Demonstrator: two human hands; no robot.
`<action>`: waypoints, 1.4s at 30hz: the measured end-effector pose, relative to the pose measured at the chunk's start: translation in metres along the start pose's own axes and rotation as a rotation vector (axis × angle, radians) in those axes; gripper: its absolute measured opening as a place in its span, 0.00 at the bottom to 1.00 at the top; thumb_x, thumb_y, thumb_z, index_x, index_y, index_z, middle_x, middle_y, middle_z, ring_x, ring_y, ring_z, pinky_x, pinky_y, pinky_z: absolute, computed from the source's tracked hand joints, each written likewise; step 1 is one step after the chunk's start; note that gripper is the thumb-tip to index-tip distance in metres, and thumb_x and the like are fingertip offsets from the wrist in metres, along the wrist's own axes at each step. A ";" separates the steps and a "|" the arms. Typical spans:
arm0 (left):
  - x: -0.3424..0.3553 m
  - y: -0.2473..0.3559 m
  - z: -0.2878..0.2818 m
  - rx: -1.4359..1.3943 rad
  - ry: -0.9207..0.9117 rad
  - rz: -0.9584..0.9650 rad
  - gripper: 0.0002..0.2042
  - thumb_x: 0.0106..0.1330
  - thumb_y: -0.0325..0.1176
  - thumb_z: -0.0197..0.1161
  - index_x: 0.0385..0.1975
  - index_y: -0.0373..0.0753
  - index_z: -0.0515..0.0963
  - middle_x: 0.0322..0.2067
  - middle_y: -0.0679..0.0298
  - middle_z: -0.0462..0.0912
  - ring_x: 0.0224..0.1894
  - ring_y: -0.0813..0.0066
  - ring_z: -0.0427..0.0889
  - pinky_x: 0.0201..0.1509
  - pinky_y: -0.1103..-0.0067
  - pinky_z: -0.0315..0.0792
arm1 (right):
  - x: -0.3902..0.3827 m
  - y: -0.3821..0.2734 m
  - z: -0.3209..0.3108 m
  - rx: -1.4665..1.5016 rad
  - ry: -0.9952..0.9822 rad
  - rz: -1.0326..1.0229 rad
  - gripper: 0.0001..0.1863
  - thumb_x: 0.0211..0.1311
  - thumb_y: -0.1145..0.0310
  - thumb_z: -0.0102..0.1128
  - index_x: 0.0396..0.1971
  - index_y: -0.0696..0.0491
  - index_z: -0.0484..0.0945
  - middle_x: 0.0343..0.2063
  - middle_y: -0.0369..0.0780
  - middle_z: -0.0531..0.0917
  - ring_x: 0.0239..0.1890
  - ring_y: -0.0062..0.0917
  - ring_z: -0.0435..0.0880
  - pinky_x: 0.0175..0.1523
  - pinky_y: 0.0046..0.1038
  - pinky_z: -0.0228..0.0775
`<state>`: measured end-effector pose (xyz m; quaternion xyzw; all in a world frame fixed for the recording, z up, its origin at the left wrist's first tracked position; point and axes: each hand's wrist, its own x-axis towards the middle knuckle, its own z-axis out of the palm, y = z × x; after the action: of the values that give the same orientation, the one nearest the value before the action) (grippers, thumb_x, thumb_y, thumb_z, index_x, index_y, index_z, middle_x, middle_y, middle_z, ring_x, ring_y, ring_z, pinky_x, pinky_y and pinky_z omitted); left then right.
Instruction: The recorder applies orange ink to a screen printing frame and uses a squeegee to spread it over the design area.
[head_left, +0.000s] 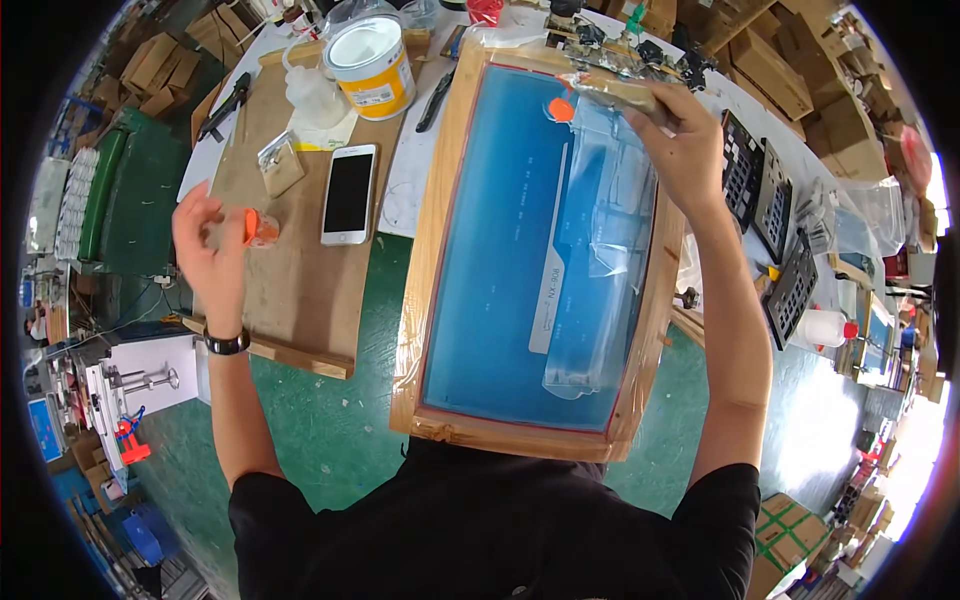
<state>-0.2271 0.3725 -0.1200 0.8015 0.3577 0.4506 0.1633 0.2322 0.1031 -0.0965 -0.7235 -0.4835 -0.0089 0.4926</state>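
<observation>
A wooden-framed blue printing screen (490, 230) lies before me, tilted, its near end close to my body. My right hand (685, 145) grips a squeegee (625, 93) with a pale handle over its far right part. A blob of orange ink (561, 109) sits on the mesh just left of the squeegee. Clear film or tape (615, 200) covers the screen's right side. My left hand (210, 250) is off to the left with fingers curled but apart. Beside its thumb stands a small orange-rimmed cup (264, 230), partly hidden; I see no grip on it.
On the brown board (300, 310) lie a phone (349, 195) and a small scraper (282, 168). Behind them stand a yellow-and-white tub (370, 68) and a squeeze bottle (316, 97). A black knife (434, 102) lies by the frame. Black perforated panels (775, 200) are at right.
</observation>
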 end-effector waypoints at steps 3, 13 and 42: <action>0.028 0.061 0.036 -0.187 -0.114 0.035 0.21 0.64 0.23 0.70 0.58 0.39 0.81 0.42 0.67 0.83 0.40 0.76 0.77 0.50 0.81 0.71 | -0.002 -0.001 0.006 0.044 0.007 -0.128 0.18 0.59 0.83 0.70 0.50 0.59 0.87 0.44 0.40 0.87 0.41 0.24 0.83 0.48 0.22 0.77; 0.125 0.160 0.165 -0.473 -0.742 0.170 0.10 0.71 0.28 0.68 0.49 0.36 0.88 0.24 0.72 0.78 0.25 0.85 0.69 0.29 0.85 0.64 | -0.019 0.000 0.004 -0.126 -0.061 -0.317 0.22 0.53 0.89 0.64 0.49 0.59 0.87 0.53 0.41 0.85 0.49 0.32 0.86 0.52 0.29 0.80; 0.131 0.191 0.262 -0.107 -0.532 0.912 0.05 0.63 0.30 0.68 0.33 0.40 0.90 0.29 0.66 0.86 0.23 0.62 0.80 0.28 0.70 0.74 | -0.009 0.003 0.011 -0.422 -0.076 -0.688 0.19 0.52 0.83 0.68 0.46 0.55 0.86 0.48 0.40 0.84 0.56 0.38 0.88 0.57 0.35 0.83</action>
<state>0.1182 0.3505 -0.0706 0.9528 -0.1043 0.2747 0.0765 0.2245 0.1046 -0.1085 -0.6044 -0.7030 -0.2456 0.2830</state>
